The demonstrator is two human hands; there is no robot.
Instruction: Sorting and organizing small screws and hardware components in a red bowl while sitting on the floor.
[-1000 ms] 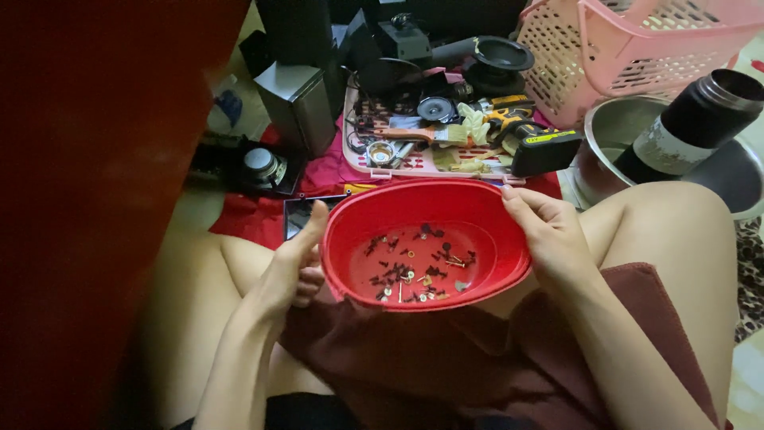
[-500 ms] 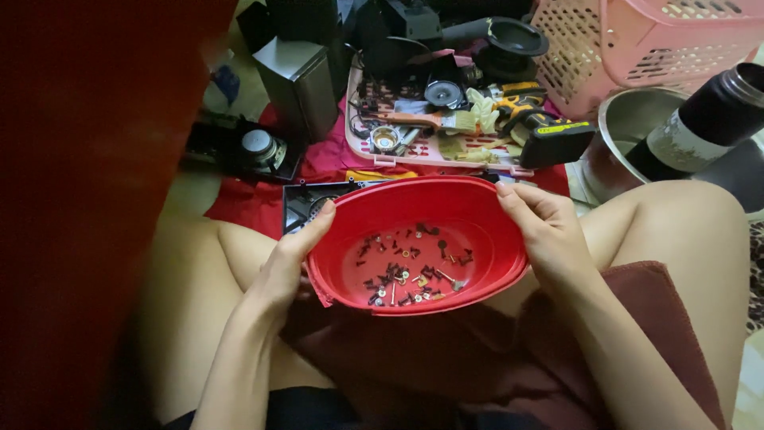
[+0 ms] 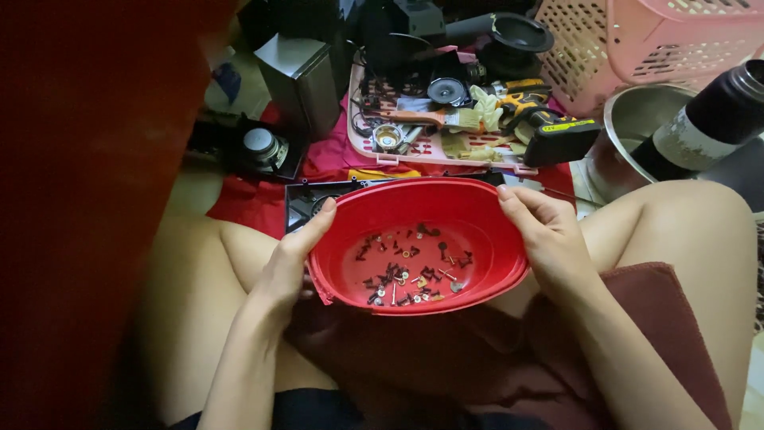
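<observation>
I hold a red oval plastic bowl [image 3: 446, 209] over my lap with both hands. My left hand [image 3: 290, 259] grips its left rim, where the edge looks cracked. My right hand [image 3: 549, 235] grips the right rim, thumb on top. Inside the bowl lie several small dark screws and washers [image 3: 406, 275], scattered across the bottom. A dark red cloth [image 3: 637, 318] covers my lap under the bowl.
Past the bowl lies a pink tray [image 3: 430, 147] with speaker parts, gloves and a yellow-black cordless drill [image 3: 549, 127]. A grey speaker box [image 3: 302, 80] stands at the left, a pink basket [image 3: 637, 40], steel bowl [image 3: 629, 127] and dark flask [image 3: 708, 115] at the right. A red surface [image 3: 79, 199] blocks the left side.
The bowl has shifted slightly left and tilted a little, and the screws have slid about inside. Both hands stay on its rim.
</observation>
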